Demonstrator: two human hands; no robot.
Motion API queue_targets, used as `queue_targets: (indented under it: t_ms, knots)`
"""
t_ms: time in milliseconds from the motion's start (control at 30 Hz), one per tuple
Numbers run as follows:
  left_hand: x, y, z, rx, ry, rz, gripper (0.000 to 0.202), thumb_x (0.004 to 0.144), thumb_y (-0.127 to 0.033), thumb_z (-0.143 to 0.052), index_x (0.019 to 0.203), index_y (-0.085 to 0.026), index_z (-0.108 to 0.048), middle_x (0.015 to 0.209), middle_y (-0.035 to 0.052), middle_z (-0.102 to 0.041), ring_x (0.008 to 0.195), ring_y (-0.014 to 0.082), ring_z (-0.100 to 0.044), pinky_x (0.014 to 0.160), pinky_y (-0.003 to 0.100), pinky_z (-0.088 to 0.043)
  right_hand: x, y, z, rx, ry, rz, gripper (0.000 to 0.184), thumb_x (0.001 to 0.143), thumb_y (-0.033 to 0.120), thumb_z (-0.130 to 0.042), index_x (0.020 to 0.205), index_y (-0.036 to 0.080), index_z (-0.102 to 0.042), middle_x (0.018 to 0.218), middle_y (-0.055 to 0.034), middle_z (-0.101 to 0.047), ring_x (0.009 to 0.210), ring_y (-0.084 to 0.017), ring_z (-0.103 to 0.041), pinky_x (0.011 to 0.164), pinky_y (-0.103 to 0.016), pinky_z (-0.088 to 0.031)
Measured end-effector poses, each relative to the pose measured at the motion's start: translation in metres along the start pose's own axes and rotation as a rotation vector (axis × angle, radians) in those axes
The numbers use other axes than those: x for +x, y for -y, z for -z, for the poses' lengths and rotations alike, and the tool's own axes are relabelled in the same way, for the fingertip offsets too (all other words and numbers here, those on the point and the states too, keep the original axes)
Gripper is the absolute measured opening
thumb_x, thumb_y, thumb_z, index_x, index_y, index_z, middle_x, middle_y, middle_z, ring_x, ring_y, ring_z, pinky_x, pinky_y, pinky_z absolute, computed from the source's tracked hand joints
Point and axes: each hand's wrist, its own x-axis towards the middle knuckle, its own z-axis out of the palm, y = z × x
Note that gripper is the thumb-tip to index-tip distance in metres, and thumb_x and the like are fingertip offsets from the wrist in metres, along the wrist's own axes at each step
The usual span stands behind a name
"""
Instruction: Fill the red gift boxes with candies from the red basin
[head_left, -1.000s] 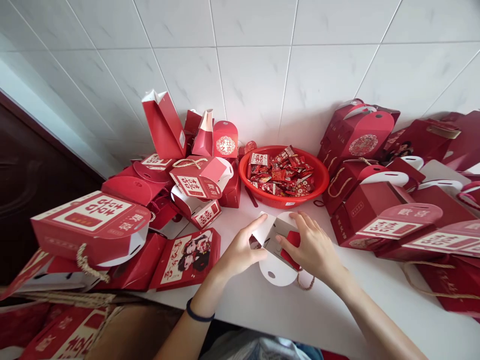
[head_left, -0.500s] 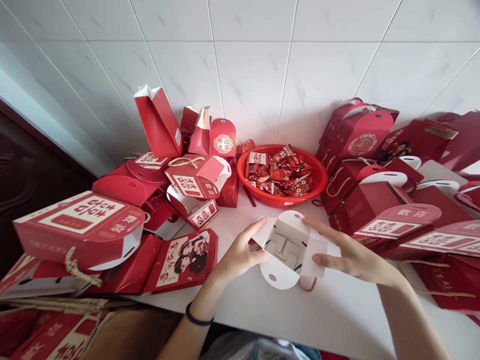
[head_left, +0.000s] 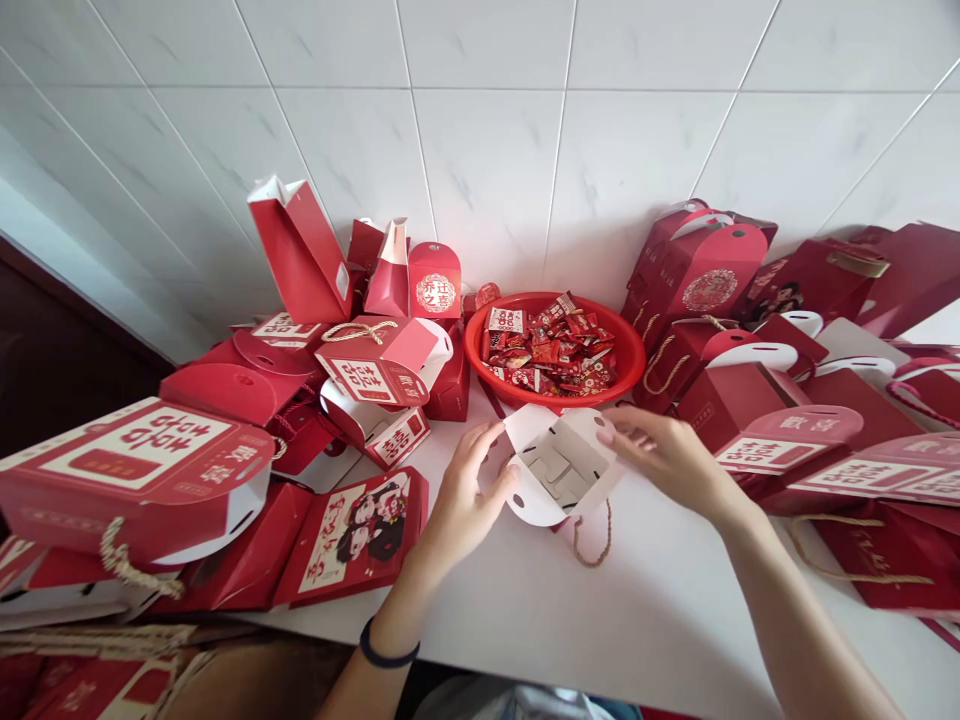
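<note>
While watching the box (head_left: 566, 470), open-topped at six o'clock from the basin (head_left: 634, 354), note left hand (head_left: 466, 492) curled around its nine-o'clock side and, well apart, right hand (head_left: 666, 447) touching the two-o'clock edge (grip hard to tell). Beware uneven squeezing, likely to skew thin walls or loosen base tabs.

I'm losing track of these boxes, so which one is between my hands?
The open box between your left hand and right hand, flaps spread, pale interior facing up; the other boxes are piled to either side.
</note>
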Motion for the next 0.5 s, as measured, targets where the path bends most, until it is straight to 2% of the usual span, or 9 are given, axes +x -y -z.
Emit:
queue_targets:
  t_ms: [67, 133, 200, 267, 333, 400, 500]
  knots:
    - [0.002, -0.003, -0.003, 0.005, -0.048, -0.035, 0.04, 0.094, -0.03, -0.058, 0.134, -0.024, -0.057, 0.142, 0.0108, -0.057, 0.134, 0.025, -0.053, 0.113, 0.04, -0.044, 0.024, 0.015, 0.002, -0.021, -0.124, 0.073, 0.035, 0.093, 0.049, -0.058, 0.107, 0.022, -0.075, 0.094, -0.0061, -0.077, 0.075, -0.021, -0.071, 0.071, -0.032, -0.057]
    - [0.003, -0.006, -0.005, 0.0, -0.103, -0.057, 0.037, 0.095, -0.03, -0.059, 0.131, -0.024, -0.058, 0.143, 0.0112, -0.056, 0.136, 0.0253, -0.052, 0.114, 0.041, -0.044, 0.053, 0.029, -0.004, -0.029, -0.148, 0.159, 0.026, 0.092, 0.037, -0.059, 0.105, 0.021, -0.076, 0.099, -0.0064, -0.077, 0.084, -0.023, -0.072, 0.078, -0.034, -0.057]
    - [0.004, -0.008, -0.005, -0.021, -0.149, -0.074, 0.035, 0.095, -0.031, -0.059, 0.129, -0.024, -0.06, 0.143, 0.0112, -0.056, 0.136, 0.0253, -0.052, 0.113, 0.041, -0.045, 0.085, 0.038, -0.015, -0.047, -0.061, 0.209, 0.025, 0.09, 0.023, -0.059, 0.108, 0.021, -0.076, 0.109, -0.0078, -0.076, 0.099, -0.025, -0.072, 0.09, -0.037, -0.055]
    - [0.004, -0.011, -0.003, -0.046, -0.183, -0.086, 0.033, 0.096, -0.032, -0.059, 0.128, -0.024, -0.061, 0.142, 0.0107, -0.056, 0.135, 0.0248, -0.053, 0.111, 0.04, -0.047, 0.114, 0.042, -0.029, -0.044, 0.11, 0.239, 0.034, 0.083, 0.011, -0.062, 0.113, 0.021, -0.075, 0.121, -0.0081, -0.074, 0.113, -0.027, -0.069, 0.101, -0.039, -0.051]
    - [0.005, -0.014, 0.001, -0.056, -0.206, -0.1, 0.031, 0.096, -0.032, -0.059, 0.126, -0.024, -0.063, 0.14, 0.0104, -0.057, 0.133, 0.0246, -0.054, 0.109, 0.039, -0.05, 0.136, 0.042, -0.042, -0.003, 0.229, 0.252, 0.041, 0.076, 0.004, -0.064, 0.111, 0.023, -0.077, 0.123, -0.0056, -0.073, 0.118, -0.026, -0.067, 0.106, -0.037, -0.048]
    - [0.005, -0.016, 0.006, -0.041, -0.212, -0.108, 0.028, 0.096, -0.032, -0.059, 0.123, -0.024, -0.065, 0.138, 0.0103, -0.058, 0.13, 0.0246, -0.057, 0.108, 0.039, -0.051, 0.15, 0.039, -0.051, 0.046, 0.262, 0.247, 0.04, 0.072, 0.002, -0.068, 0.104, 0.024, -0.078, 0.119, -0.004, -0.075, 0.115, -0.025, -0.068, 0.106, -0.036, -0.048]
    - [0.008, -0.021, 0.014, 0.005, -0.19, -0.122, 0.023, 0.096, -0.031, -0.059, 0.116, -0.023, -0.068, 0.134, 0.0102, -0.061, 0.124, 0.0242, -0.061, 0.105, 0.038, -0.053, 0.159, 0.03, -0.056, 0.138, 0.217, 0.194, 0.033, 0.064, 0.003, -0.074, 0.089, 0.023, -0.078, 0.1, -0.0033, -0.078, 0.104, -0.027, -0.071, 0.102, -0.038, -0.05]
